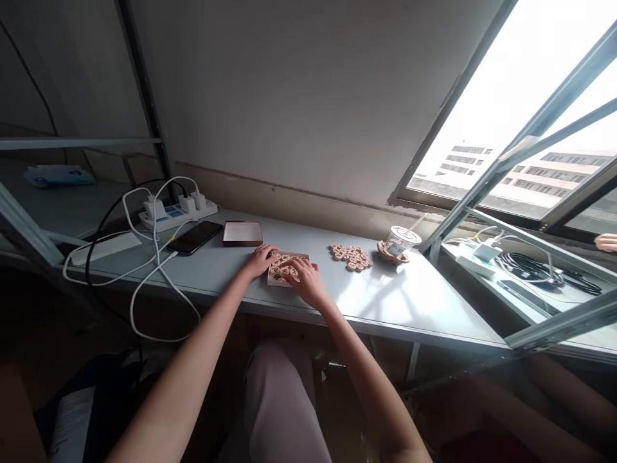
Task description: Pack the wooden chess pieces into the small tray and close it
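Note:
A shallow box [276,281] holding several round wooden pieces with dark characters stands near the front edge of the table. At its left side rests my left hand [261,261], fingers curled against the box's edge; whether it grips the box is hard to tell. My right hand [306,279] lies over the box with its fingers spread, touching the pieces. A loose cluster of similar round pieces [351,256] lies to the right. Behind and left of my hands is a dark red box lid [242,233] with a white inside.
A phone [196,237], a power strip [178,214] and looping white cables are at the left. A plastic cup [403,236] stands at the right beside a brown holder [391,253]. Metal posts frame the table; another person's hand [606,242] shows far right.

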Demonstrator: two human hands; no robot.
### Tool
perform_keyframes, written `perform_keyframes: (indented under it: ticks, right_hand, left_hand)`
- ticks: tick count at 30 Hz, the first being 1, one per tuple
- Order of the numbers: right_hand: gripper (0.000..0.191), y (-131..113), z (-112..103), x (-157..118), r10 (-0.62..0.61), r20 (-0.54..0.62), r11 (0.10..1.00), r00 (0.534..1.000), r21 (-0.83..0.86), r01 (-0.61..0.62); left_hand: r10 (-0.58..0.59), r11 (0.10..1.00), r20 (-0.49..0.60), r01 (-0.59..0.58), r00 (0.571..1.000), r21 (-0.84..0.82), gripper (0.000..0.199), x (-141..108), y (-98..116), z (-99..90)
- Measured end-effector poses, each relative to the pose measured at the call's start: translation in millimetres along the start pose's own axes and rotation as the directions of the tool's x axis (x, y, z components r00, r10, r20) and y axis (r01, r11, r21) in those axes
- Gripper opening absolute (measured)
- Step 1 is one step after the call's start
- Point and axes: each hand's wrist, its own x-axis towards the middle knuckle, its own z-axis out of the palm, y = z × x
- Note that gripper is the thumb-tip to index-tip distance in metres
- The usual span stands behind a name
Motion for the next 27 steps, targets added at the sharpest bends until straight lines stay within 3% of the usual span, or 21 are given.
perform_keyframes:
  ticks: [4,13,17,23,27]
  right_hand:
    - [0.025,1,0,-7,0.057,-0.029,0.997,0.998,-0.054,-0.059]
    - [0.026,-10,10,-5,-0.060,-0.053,0.989,0.997,-0.136,0.053]
    - [0.026,-9,7,-10,-0.052,-0.105,0.978,0.993,-0.205,0.030]
    - [0.028,-18,10,-16,-0.104,-0.060,0.980,0.993,-0.178,0.092]
    - [0.032,-6,7,-14,-0.036,-0.127,0.983,0.991,-0.185,0.012]
  left_hand:
    - [-0.006,1.000,-0.006,0.006,1.000,-0.006,0.030,1,-2,0.6]
    - [0.003,1.000,-0.036,-0.004,0.999,-0.020,0.028,-2,-3,1.1]
    - [0.017,1.000,-0.044,-0.018,0.999,-0.020,0.026,-1,-5,1.9]
    - [0.034,0.999,-0.046,-0.035,0.998,-0.012,0.028,-1,-5,2.0]
    - [0.023,1.000,-0.042,-0.023,0.999,-0.012,0.028,1,-7,2.7]
